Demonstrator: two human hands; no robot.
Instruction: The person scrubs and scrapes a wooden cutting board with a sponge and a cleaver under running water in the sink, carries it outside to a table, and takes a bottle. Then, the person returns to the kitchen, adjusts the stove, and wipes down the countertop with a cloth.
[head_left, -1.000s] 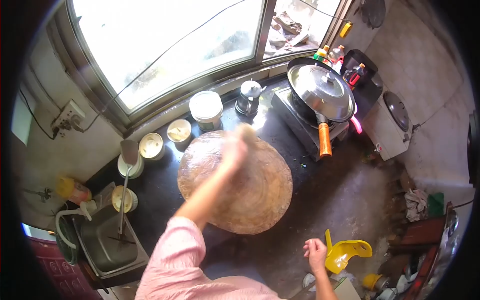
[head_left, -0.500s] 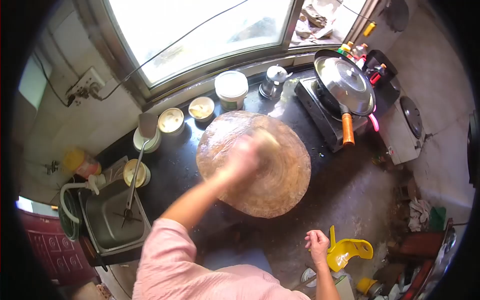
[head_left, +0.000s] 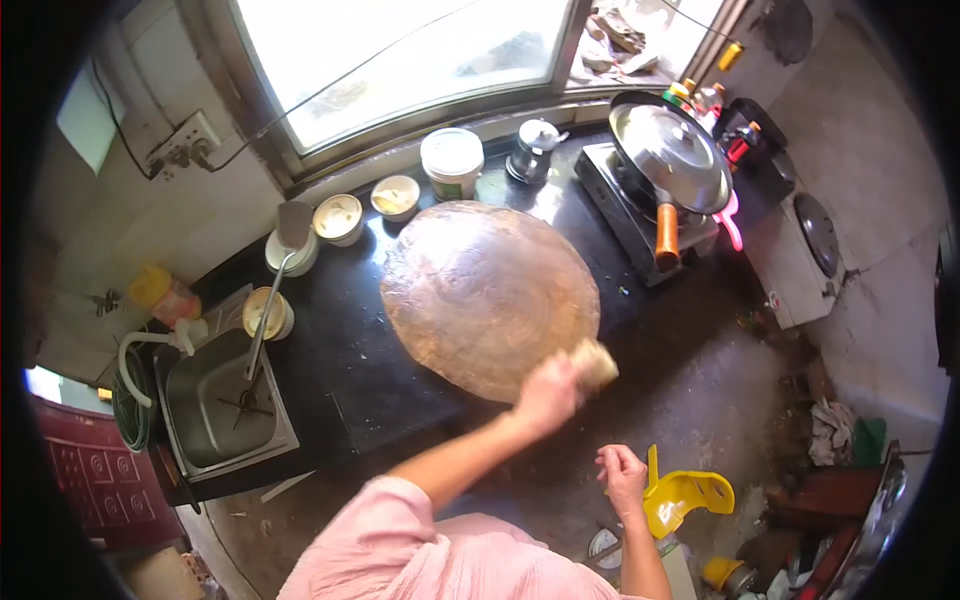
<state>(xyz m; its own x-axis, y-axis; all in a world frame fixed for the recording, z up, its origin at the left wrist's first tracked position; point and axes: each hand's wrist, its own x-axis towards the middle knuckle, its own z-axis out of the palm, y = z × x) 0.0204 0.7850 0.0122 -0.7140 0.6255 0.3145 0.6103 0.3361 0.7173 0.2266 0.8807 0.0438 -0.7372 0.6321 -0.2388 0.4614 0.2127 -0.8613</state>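
Note:
A big round wooden board (head_left: 490, 290) lies on the black counter, its top shiny as if wet. My left hand (head_left: 550, 393) is closed on a pale yellow sponge-like block (head_left: 595, 366), at the board's lower right edge. The block is slightly blurred, so its exact kind is hard to make out. My right hand (head_left: 622, 472) hangs low on the right with curled fingers, apart from the board, and nothing shows in it. Behind it, lower down, is a yellow plastic item (head_left: 690, 500).
At left is a sink (head_left: 225, 410) with a long-handled spatula (head_left: 262, 318) reaching over it. Several bowls and a white tub (head_left: 452, 160) line the window side, beside a metal pot (head_left: 533, 150). A lidded wok (head_left: 670, 155) stands on the stove (head_left: 625, 215), handle pointing forward.
My left hand has swept the pale yellow block from the board's middle to its lower right edge. My right hand stays low and curled. The view has shifted slightly.

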